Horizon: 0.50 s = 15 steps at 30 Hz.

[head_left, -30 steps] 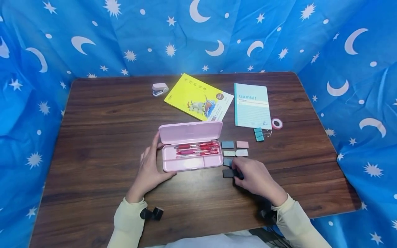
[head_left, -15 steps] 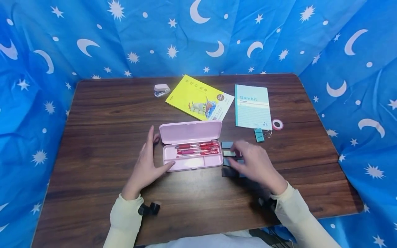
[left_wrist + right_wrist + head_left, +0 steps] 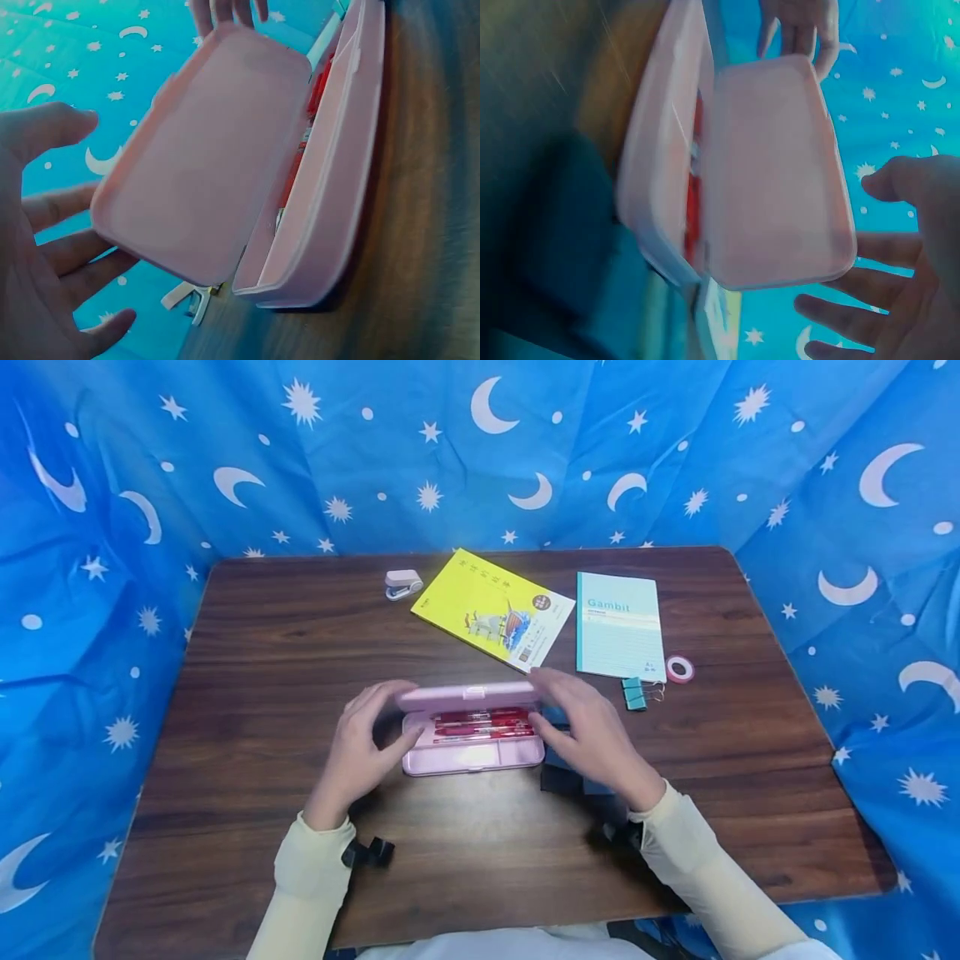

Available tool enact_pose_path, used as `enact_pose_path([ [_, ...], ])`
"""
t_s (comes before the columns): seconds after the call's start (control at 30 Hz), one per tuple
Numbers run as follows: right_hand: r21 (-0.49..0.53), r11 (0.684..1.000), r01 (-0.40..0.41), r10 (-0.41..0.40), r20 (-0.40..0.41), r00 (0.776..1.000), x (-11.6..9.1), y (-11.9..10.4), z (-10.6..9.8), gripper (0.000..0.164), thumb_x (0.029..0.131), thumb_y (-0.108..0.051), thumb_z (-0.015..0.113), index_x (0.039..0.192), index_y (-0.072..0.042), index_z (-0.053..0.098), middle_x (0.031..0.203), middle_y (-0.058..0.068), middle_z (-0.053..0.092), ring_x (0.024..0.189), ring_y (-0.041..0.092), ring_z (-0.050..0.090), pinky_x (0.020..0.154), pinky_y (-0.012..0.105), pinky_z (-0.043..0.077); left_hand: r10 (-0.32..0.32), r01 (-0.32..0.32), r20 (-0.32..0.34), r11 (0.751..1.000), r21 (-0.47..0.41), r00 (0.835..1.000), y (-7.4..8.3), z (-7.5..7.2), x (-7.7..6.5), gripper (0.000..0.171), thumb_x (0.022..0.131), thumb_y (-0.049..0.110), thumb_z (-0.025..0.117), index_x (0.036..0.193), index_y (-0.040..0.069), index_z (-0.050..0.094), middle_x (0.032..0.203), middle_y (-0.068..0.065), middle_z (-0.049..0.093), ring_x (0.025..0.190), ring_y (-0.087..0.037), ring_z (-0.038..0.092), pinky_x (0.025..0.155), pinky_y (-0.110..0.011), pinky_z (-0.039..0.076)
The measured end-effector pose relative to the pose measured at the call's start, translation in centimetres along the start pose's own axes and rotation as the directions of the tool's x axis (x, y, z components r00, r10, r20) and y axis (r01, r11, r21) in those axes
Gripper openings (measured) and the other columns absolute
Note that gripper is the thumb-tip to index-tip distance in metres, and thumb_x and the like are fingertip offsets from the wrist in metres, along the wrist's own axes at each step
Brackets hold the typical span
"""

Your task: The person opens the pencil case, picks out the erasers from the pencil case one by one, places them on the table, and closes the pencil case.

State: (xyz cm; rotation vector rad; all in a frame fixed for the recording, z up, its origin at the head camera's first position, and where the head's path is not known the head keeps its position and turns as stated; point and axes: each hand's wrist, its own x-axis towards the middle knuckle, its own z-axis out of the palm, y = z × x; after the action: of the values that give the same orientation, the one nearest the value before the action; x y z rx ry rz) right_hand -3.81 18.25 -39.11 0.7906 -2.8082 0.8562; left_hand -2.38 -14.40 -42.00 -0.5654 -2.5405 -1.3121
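A pink pencil case (image 3: 450, 762) lies on the table with its lid (image 3: 438, 697) tilted partway down over it. Several red pens (image 3: 480, 727) rest in the rear compartment. At the lid's left end is my left hand (image 3: 360, 747), fingers behind the lid and thumb in front, apart from it; the left wrist view shows those fingers extended at the lid (image 3: 202, 150). Around the other end my right hand (image 3: 592, 731) reaches likewise, its fingers straight in the right wrist view, where the lid (image 3: 780, 180) stands near them. Dark blocks (image 3: 561, 779) lie partly hidden under the right hand.
Behind the case lie a yellow book (image 3: 487, 606) and a light-blue notebook (image 3: 621, 631). A small stapler (image 3: 403, 583) stands to their left. A teal binder clip (image 3: 633, 695) and a tape roll (image 3: 680, 669) sit at right. Blue curtains surround the wooden table (image 3: 262, 652).
My right hand has left the small blocks and moved to the right end of the pencil case lid. The lid has tipped forward. My left hand has shifted slightly to the lid.
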Motion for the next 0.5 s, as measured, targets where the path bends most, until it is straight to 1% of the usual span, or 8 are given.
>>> enact_pose_path([
  [0.07, -0.014, 0.999, 0.038, -0.038, 0.013, 0.999, -1.0, -0.4, 0.4, 0.047, 0.094, -0.029, 0.068, 0.137, -0.009, 0.062, 0.147, 0.012, 0.055, 0.138, 0.033, 0.048, 0.110, 0.057, 0.038, 0.013, -0.013, 0.014, 1.000, -0.010, 1.000, 0.1, 0.2, -0.7, 0.034, 0.087, 0.025, 0.078, 0.119, 0.016, 0.071, 0.132, -0.004, 0.064, 0.129, -0.023, 0.054, 0.108, -0.059, 0.030],
  [0.13, -0.028, 0.998, 0.060, -0.058, 0.059, 0.997, -2.0, -0.7, 1.1, 0.044, 0.094, -0.030, 0.068, 0.132, -0.010, 0.066, 0.149, 0.012, 0.053, 0.140, 0.034, 0.045, 0.111, 0.059, 0.035, 0.015, -0.015, 0.046, 1.000, 0.004, 0.999, 0.0, 0.5, -1.4, 0.023, 0.087, 0.025, 0.077, 0.109, 0.017, 0.075, 0.131, -0.006, 0.065, 0.130, -0.025, 0.053, 0.107, -0.062, 0.028],
  [0.2, -0.050, 0.997, 0.062, -0.055, 0.116, 0.992, -2.6, -1.0, 1.8, 0.043, 0.094, -0.033, 0.068, 0.131, -0.012, 0.068, 0.151, 0.011, 0.051, 0.143, 0.033, 0.042, 0.113, 0.060, 0.032, 0.004, -0.006, 0.075, 0.999, 0.032, 0.997, -0.1, 0.9, -2.0, 0.018, 0.087, 0.025, 0.077, 0.104, 0.018, 0.078, 0.133, -0.007, 0.064, 0.130, -0.026, 0.053, 0.106, -0.063, 0.028],
  [0.27, -0.077, 0.995, 0.056, -0.043, 0.155, 0.987, -3.0, -1.2, 2.4, 0.041, 0.094, -0.035, 0.068, 0.130, -0.014, 0.069, 0.152, 0.011, 0.050, 0.145, 0.032, 0.039, 0.114, 0.061, 0.030, -0.013, 0.008, 0.090, 0.998, 0.059, 0.996, -0.1, 1.3, -2.5, 0.016, 0.087, 0.025, 0.078, 0.101, 0.017, 0.079, 0.135, -0.008, 0.063, 0.132, -0.027, 0.052, 0.106, -0.063, 0.027],
  [0.37, -0.105, 0.993, 0.048, -0.030, 0.170, 0.985, -3.3, -1.4, 2.9, 0.039, 0.094, -0.034, 0.069, 0.127, -0.015, 0.071, 0.151, 0.011, 0.051, 0.146, 0.031, 0.038, 0.114, 0.062, 0.028, -0.031, 0.025, 0.080, 0.996, 0.080, 0.996, -0.1, 1.8, -2.9, 0.015, 0.086, 0.025, 0.078, 0.099, 0.017, 0.080, 0.137, -0.008, 0.062, 0.133, -0.027, 0.051, 0.107, -0.062, 0.027],
  [0.5, -0.145, 0.989, 0.044, -0.021, 0.157, 0.987, -3.3, -1.7, 3.2, 0.037, 0.093, -0.033, 0.071, 0.126, -0.015, 0.072, 0.150, 0.011, 0.052, 0.145, 0.032, 0.039, 0.113, 0.064, 0.028, -0.037, 0.033, 0.049, 0.996, 0.082, 0.998, -0.2, 2.2, -3.1, 0.010, 0.087, 0.022, 0.078, 0.096, 0.018, 0.080, 0.138, -0.008, 0.062, 0.134, -0.028, 0.051, 0.104, -0.061, 0.030],
])
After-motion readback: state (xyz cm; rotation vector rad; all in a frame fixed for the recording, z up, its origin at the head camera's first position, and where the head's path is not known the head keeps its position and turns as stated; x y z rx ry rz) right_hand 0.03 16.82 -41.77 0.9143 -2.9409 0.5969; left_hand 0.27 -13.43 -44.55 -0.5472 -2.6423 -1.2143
